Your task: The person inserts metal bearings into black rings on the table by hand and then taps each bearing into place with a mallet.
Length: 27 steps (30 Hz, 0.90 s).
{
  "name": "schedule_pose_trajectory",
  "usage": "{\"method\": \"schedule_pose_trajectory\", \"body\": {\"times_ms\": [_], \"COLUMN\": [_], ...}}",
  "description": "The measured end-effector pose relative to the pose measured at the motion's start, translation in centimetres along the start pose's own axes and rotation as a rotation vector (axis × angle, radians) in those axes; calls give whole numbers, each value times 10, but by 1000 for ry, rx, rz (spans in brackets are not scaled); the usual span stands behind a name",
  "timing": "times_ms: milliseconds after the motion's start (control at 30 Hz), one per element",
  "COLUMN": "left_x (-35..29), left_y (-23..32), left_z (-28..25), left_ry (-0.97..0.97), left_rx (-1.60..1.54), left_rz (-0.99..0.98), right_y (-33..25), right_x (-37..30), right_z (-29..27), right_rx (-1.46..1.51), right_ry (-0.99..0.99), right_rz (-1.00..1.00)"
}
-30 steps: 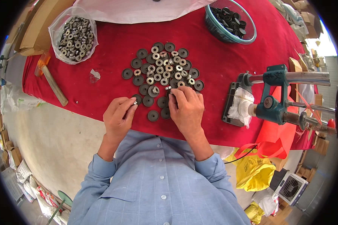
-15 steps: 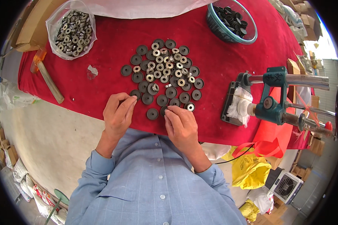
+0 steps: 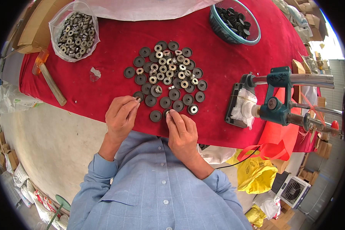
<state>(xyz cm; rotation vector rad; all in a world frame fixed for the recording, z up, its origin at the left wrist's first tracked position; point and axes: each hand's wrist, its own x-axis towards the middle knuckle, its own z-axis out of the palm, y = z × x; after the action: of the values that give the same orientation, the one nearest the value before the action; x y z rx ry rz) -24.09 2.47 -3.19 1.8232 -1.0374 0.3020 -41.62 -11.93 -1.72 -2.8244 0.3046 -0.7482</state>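
Most black discs [image 3: 165, 74] lay unfitted at twelve o'clock, while the left hand [image 3: 120, 115] pinched a bearing and the right hand [image 3: 182, 132] gripped a disc.

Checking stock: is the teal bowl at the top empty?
No, the teal bowl holds a heap of black discs.
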Motion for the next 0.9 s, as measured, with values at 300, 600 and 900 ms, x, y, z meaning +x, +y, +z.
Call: {"method": "schedule_pose_trajectory", "body": {"times_ms": [300,600,900], "left_x": [2,-2,5], "left_y": [0,-6,-4], "left_z": [-1,-3,-3], "left_ry": [-7,-73,-156], "left_rx": [76,92,117], "left_rz": [39,-20,83], "right_y": [-1,4,7], "right_x": [-3,-8,-10], "right_z": [1,8,6], "right_rx": [-72,62,101], "right_ry": [-32,23,9], "right_rz": [-40,25,38]}}
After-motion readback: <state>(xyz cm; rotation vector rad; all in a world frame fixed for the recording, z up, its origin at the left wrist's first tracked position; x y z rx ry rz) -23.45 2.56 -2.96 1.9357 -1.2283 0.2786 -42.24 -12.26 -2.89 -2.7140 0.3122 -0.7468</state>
